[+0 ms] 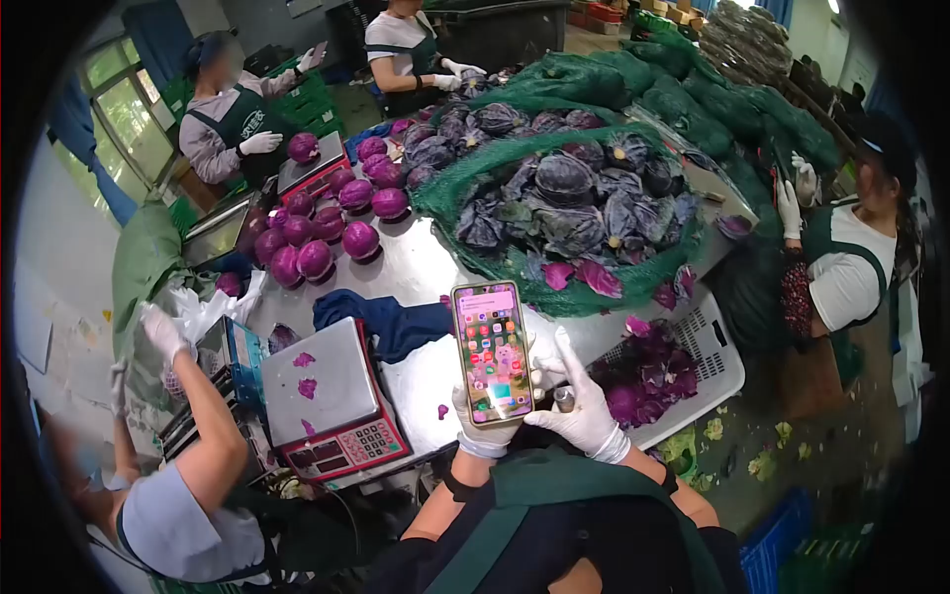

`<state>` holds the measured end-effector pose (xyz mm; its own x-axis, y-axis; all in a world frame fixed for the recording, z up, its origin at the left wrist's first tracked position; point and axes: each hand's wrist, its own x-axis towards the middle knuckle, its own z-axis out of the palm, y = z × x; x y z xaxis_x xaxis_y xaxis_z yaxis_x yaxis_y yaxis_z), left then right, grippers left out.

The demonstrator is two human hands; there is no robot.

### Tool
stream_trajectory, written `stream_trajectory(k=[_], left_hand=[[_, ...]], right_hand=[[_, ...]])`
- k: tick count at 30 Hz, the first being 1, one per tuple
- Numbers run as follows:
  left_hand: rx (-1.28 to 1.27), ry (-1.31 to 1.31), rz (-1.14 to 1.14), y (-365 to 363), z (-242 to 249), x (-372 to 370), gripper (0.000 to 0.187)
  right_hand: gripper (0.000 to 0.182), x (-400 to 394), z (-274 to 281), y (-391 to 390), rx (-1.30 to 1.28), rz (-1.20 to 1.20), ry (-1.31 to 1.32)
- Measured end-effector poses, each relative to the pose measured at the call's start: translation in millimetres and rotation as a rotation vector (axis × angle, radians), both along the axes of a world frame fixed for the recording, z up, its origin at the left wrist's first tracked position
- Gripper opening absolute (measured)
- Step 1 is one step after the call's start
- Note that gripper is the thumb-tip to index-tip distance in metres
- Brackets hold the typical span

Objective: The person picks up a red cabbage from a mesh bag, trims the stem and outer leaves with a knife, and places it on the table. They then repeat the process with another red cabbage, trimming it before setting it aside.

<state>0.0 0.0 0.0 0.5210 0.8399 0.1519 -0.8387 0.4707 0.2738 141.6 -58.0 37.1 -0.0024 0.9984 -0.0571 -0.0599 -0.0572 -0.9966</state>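
Observation:
A smartphone (pixel 493 351) with its screen lit and showing app icons is held upright in my gloved left hand (pixel 485 434), which is mostly hidden behind it. Close beside its right edge is my gloved right hand (pixel 586 408), thumb near the phone's lower corner and index finger stretched upward. From the palm of that hand sticks the rounded end of a grey metal handle (pixel 564 398); its other end is hidden. Both hands are over the front edge of the metal table (pixel 421 386).
Unpeeled purple cabbages (pixel 564 180) fill a green net (pixel 450 233); peeled cabbages (pixel 315 259) sit left of it. A scale (pixel 327 391), blue cloth (pixel 396 322) and white crate (pixel 708 381) of leaves are near me. Co-workers stand around the table, one person (pixel 183 485) close left.

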Motion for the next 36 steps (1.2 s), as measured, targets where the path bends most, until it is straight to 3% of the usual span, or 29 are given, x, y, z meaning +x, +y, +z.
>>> stream_trajectory(k=[2, 6, 7, 9, 11, 15, 19, 21, 22, 23, 24, 25, 26, 27, 28, 36], left_hand=[[-0.031, -0.167, -0.121, -2, -4, -1, 0.093], [0.003, -0.155, -0.134, -28, -7, 26, 0.093], [0.010, -0.133, -0.131, -32, -4, 24, 0.092], [0.032, 0.028, -0.044, -46, -2, 16, 0.089], [0.024, 0.022, 0.010, -58, -10, 7, 0.082], [-0.039, 0.169, 0.129, -94, -35, -24, 0.074], [-0.096, 0.516, 0.101, -139, -53, -65, 0.073], [-0.136, 0.856, 0.129, -178, -43, -72, 0.074], [-0.107, 0.865, 0.021, -194, -61, -86, 0.075], [-0.207, 0.972, -0.093, -213, -71, -96, 0.076], [-0.314, 1.007, -0.051, -236, -76, -96, 0.070], [-0.441, 1.068, -0.118, -261, -105, -116, 0.064], [-0.545, 1.074, -0.221, -291, -171, -152, 0.056], [-0.724, 1.110, -0.238, -319, -130, -139, 0.055], [-0.800, 1.124, -0.226, -339, -126, -145, 0.054], [-1.091, 1.150, 0.013, -423, -146, -155, 0.049]], right_hand=[[0.102, 10, -12, -12, 0.193, -0.130, -0.102], [0.093, 71, -34, -66, 0.194, -0.266, -0.063], [0.090, 81, -40, -79, 0.243, -0.312, -0.213], [0.089, 105, -67, -109, 0.067, -0.343, -0.197], [0.086, 125, -77, -134, -0.047, -0.377, -0.103], [0.079, 152, -116, -163, 0.004, -0.412, -0.063], [0.075, 148, -113, -162, -0.027, -0.341, -0.047], [0.076, 141, -117, -157, -0.063, -0.291, 0.078], [0.076, 138, -121, -155, -0.035, -0.245, 0.085], [0.076, 134, -125, -151, -0.006, -0.199, 0.092], [0.075, 130, -111, -150, -0.050, -0.170, 0.091], [0.074, 127, -103, -149, -0.059, -0.151, 0.021], [0.074, 125, -103, -147, -0.038, -0.141, -0.005], [0.074, 125, -103, -147, -0.021, -0.134, -0.033], [0.074, 124, -106, -148, -0.019, -0.126, -0.023], [0.072, 131, -127, -151, -0.041, -0.153, 0.023]])
